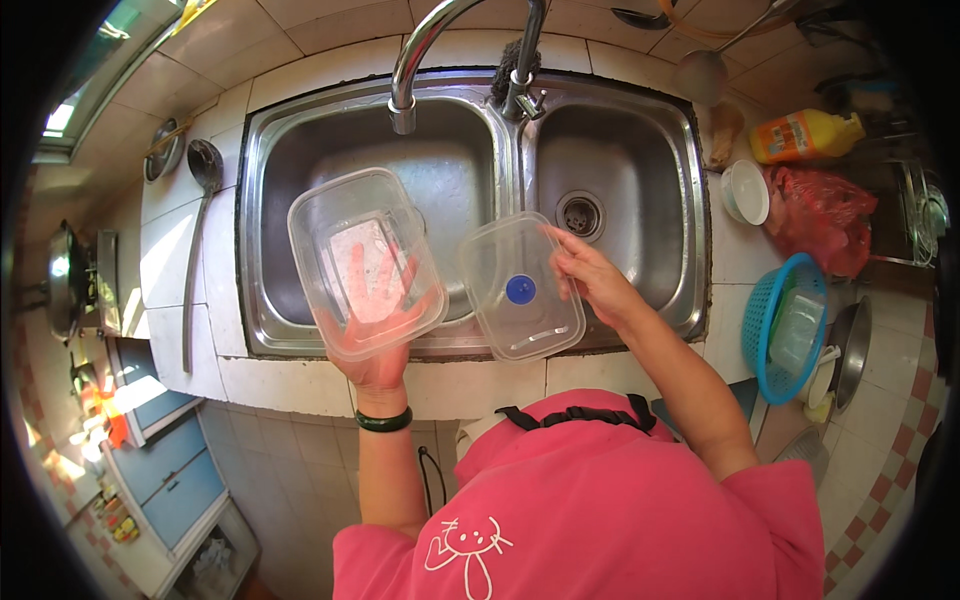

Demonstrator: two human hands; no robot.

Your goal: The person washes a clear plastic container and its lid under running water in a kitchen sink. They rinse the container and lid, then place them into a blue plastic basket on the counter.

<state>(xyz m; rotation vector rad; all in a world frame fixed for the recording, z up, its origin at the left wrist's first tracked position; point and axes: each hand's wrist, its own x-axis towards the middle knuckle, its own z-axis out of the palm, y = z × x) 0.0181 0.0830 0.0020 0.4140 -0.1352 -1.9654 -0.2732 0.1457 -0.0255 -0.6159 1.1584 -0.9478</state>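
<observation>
My left hand (379,300) is spread beneath a clear plastic food container (307,225) and supports it over the left sink basin (300,165). The fingers show through its bottom, and its open top faces up. In my right hand (589,270) is a clear plastic lid (495,315) with a round blue plug (520,289) in its middle, gripped along its right edge. The lid hangs over the divider between the two basins, just right of the container. A chrome faucet (405,82) arches over the left basin.
The right basin (611,157) has a drain strainer (580,214). On the left counter lie a ladle (196,225) and a small metal bowl (165,150). At right are a white bowl (745,193), a yellow bottle (806,136), a red plastic bag (821,217) and a blue basket (765,330).
</observation>
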